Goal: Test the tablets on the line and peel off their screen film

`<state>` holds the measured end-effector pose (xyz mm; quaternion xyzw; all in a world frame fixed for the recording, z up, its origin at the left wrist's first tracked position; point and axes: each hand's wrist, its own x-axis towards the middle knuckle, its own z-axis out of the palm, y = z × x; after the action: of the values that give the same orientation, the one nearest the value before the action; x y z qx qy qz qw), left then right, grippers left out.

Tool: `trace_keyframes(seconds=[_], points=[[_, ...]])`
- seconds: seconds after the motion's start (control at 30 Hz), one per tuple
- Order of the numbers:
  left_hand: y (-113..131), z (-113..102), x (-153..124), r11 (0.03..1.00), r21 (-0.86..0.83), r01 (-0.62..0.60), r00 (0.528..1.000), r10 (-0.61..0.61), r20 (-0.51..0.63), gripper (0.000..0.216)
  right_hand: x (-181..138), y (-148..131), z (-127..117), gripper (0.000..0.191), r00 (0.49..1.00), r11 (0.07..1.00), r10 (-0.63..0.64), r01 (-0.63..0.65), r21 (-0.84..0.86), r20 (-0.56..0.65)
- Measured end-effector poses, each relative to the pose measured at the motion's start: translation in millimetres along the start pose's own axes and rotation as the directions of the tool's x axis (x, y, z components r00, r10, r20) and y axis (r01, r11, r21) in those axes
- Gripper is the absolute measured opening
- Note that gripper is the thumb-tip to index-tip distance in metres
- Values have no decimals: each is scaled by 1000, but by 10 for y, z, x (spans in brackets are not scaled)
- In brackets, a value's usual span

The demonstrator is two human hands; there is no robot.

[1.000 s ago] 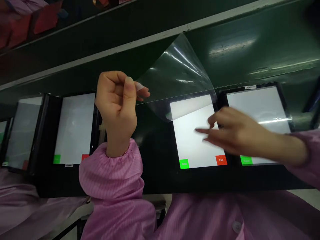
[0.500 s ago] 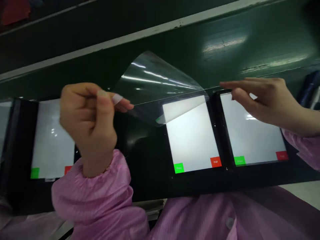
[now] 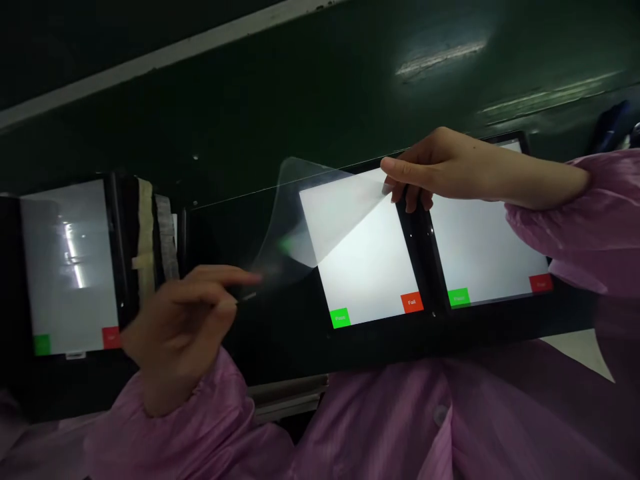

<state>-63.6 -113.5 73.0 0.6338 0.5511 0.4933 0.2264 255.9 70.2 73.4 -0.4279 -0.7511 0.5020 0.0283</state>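
A clear plastic film point(image 3: 305, 193) bends over the upper left part of a lit tablet point(image 3: 370, 267), whose white screen has green and red boxes at the bottom. My right hand point(image 3: 430, 167) pinches the film's right corner between thumb and fingers, just above the tablet's top right edge. My left hand point(image 3: 185, 320), blurred by motion, is low on the left with its index finger stretched out and thumb apart. That fingertip is beside the film's left edge; whether it touches cannot be made out.
A second lit tablet point(image 3: 490, 247) lies to the right, partly under my right forearm. Another tablet point(image 3: 70, 267) stands at the left, beside yellowish and grey strips point(image 3: 145, 233). Behind them runs the green bench top point(image 3: 300, 100). Dark blue items point(image 3: 607, 130) are at the far right.
My right hand has moved left and closed on the film's corner. My left hand has dropped lower, its fingers loosened from their pinch. The film hangs lower over the tablet.
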Motion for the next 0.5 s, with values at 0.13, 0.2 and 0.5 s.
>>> trace_keyframes(seconds=[0.13, 0.2, 0.5], points=[[72, 38, -134, 991, -87, -102, 948, 124, 293, 19, 24, -123, 15, 60, 997, 995, 74, -76, -58, -36], [76, 96, -250, 990, -127, -55, 924, 99, 370, 9, 47, -134, 11, 58, 993, 990, 102, -107, -87, -65], [242, 587, -708, 913, 248, -323, 883, 197, 425, 39, -336, -60, 636, 38, 716, 550, -698, 520, -653, -19]])
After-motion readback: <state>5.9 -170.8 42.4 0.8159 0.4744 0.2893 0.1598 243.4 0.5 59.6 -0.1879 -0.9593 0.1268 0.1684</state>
